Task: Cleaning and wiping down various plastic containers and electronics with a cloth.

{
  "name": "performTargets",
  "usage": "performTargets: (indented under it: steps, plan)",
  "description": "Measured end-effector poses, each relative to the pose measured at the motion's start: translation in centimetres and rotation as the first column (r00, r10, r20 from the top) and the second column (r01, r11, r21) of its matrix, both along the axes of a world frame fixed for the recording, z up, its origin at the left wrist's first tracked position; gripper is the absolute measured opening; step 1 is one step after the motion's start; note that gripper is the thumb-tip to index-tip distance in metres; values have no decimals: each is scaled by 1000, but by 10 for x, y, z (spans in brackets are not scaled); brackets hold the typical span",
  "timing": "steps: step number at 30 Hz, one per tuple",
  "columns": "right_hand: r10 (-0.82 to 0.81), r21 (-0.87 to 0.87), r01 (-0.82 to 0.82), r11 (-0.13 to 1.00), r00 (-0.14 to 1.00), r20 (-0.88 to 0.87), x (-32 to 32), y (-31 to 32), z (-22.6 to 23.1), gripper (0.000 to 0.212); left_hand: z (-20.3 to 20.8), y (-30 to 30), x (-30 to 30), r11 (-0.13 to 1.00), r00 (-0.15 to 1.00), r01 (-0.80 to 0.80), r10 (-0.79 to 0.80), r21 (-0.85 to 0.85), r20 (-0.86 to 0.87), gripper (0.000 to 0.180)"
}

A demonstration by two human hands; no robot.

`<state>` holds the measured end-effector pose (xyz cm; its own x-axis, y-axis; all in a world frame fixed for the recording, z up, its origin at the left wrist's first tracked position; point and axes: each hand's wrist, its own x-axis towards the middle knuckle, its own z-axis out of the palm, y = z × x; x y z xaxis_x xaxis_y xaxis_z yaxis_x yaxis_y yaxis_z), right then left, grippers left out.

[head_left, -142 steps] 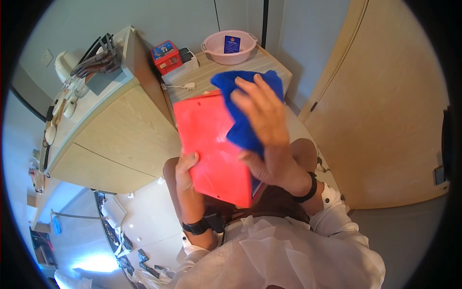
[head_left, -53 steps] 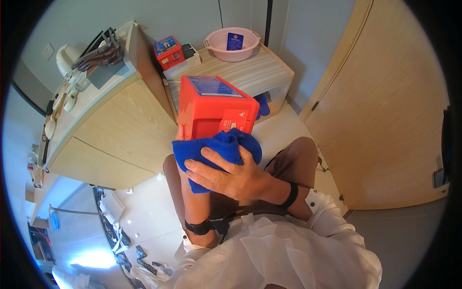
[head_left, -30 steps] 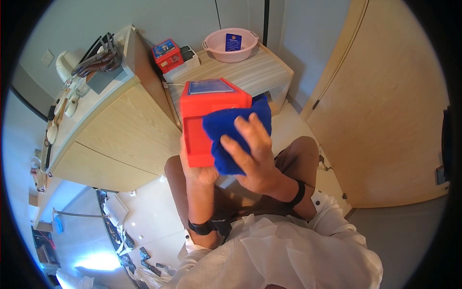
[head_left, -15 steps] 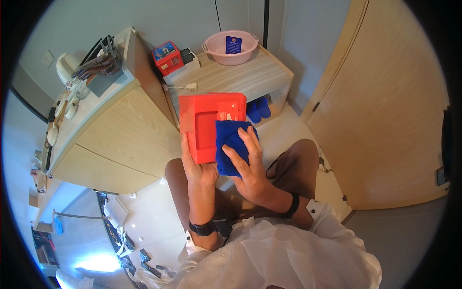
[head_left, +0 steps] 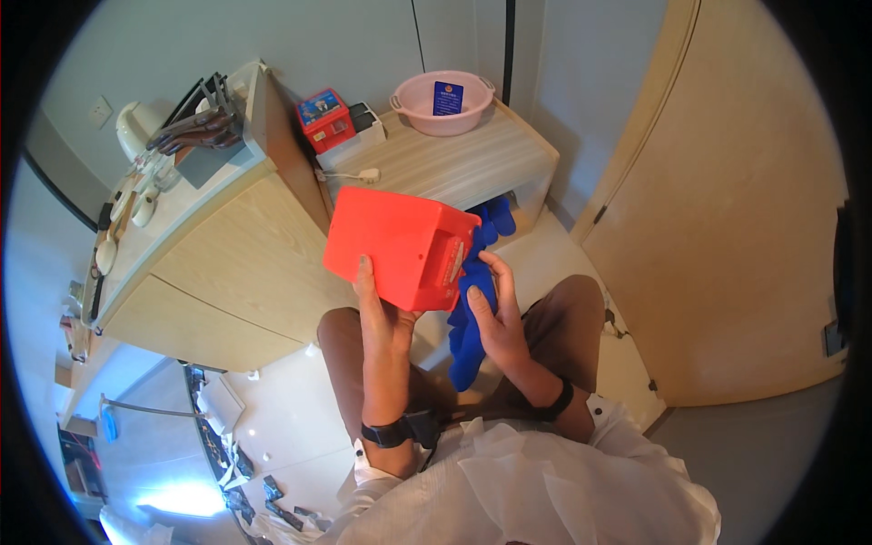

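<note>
A bright red plastic box point(head_left: 400, 243) is held in front of me, tilted, one broad side facing the camera. My left hand point(head_left: 381, 313) grips it from below, thumb lying on that side. My right hand point(head_left: 495, 313) holds a blue cloth point(head_left: 470, 318) against the box's right end; the cloth hangs down from the hand toward my lap. Both wrists carry dark bands. Part of the cloth is hidden behind the box.
A low wooden side table point(head_left: 454, 163) stands ahead with a pink basin point(head_left: 445, 98), a small red box point(head_left: 322, 118) and a white device. A taller wooden cabinet point(head_left: 209, 245) with kitchen utensils is at the left. A wooden door point(head_left: 727, 227) is at the right.
The box has been turned several times, from its flat face to its top and now to a plain side. The cloth moved from the box's front face to its right end.
</note>
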<state>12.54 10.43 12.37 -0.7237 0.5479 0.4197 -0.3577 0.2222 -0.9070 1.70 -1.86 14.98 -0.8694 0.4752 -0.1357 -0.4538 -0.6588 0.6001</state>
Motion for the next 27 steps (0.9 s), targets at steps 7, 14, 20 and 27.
performTargets:
  steps: [7, 14, 20, 27]
  plan:
    - [241, -433, -191, 881, 968, 62, -3, 6, 1, 83, 26, 15, 15, 893, 956, -286, 239, -347, -172, 77]
    - [455, -779, -334, 530, 887, -70, -14, 17, 2, 82, -4, 14, -1, 826, 898, -349, 160, -442, -411, 97]
    - [441, -754, -312, 578, 897, -34, -25, 22, 17, 80, 4, 14, -5, 851, 897, -340, 165, -401, -411, 101]
    - [401, -727, -295, 620, 916, -30, -52, 31, 17, 77, 11, 22, -21, 852, 887, -353, 173, -387, -428, 100]
